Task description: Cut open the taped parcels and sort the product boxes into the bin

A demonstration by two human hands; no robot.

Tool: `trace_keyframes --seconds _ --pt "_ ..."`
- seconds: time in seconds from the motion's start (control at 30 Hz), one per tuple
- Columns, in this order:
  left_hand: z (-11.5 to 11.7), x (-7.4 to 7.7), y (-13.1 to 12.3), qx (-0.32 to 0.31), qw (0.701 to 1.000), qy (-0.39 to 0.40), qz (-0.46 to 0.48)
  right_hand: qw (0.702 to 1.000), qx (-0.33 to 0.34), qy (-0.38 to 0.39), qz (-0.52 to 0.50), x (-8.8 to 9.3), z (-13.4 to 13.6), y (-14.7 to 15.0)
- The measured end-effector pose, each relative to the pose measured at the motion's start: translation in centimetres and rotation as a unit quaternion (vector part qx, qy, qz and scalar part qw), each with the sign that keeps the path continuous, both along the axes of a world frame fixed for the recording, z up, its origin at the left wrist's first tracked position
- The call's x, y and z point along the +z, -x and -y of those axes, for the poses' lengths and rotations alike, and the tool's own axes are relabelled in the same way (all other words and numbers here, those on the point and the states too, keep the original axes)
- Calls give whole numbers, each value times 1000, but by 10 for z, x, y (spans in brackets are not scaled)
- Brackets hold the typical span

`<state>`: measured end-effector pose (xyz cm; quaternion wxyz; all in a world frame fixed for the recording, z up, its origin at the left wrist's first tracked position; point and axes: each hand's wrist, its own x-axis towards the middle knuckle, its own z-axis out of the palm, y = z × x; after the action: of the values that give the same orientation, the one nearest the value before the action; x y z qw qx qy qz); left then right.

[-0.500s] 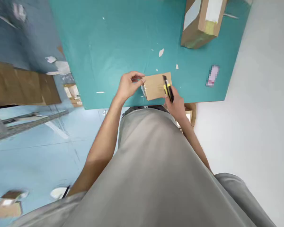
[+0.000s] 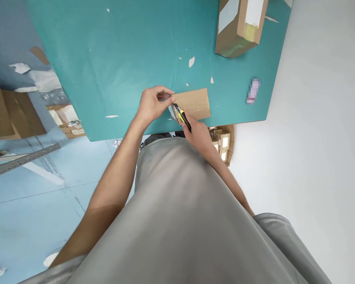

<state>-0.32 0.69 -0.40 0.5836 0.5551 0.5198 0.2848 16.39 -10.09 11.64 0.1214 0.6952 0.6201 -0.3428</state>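
A small cardboard box lies near the front edge of the green-topped table. My left hand pinches its upper left corner between thumb and fingers. In my right hand is a black and yellow utility knife, gripped by its handle. The knife's tip is at the box's left end, close to my left fingertips. Something whitish shows at that end, partly hidden by the knife.
A taller cardboard box with white labels stands at the back right. A pixelated pinkish object lies near the right edge. Paper scraps are scattered on the table. Below its front edge, a round container holds small boxes.
My right hand has brought the utility knife leftward across the box, from its right part to its left end. My left hand keeps its hold. The whole view has shifted a little.
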Motion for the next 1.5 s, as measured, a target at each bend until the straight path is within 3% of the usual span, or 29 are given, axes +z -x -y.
trace_keyframes --seconds 0.2,0.53,0.93,1.27,1.5 --pt "-2 0 2 -12 1000 3 -5 998 -29 37 48 24 -1 28" --pt "-5 0 5 -26 999 28 8 994 -42 72 75 39 -4 45" --pt "-10 15 7 -42 997 65 -4 992 -42 78 89 40 -4 48" --pt "-7 3 5 -32 998 38 26 993 -53 76 71 37 -2 48" --pt "-9 3 4 -40 999 34 15 993 -58 73 68 37 0 47"
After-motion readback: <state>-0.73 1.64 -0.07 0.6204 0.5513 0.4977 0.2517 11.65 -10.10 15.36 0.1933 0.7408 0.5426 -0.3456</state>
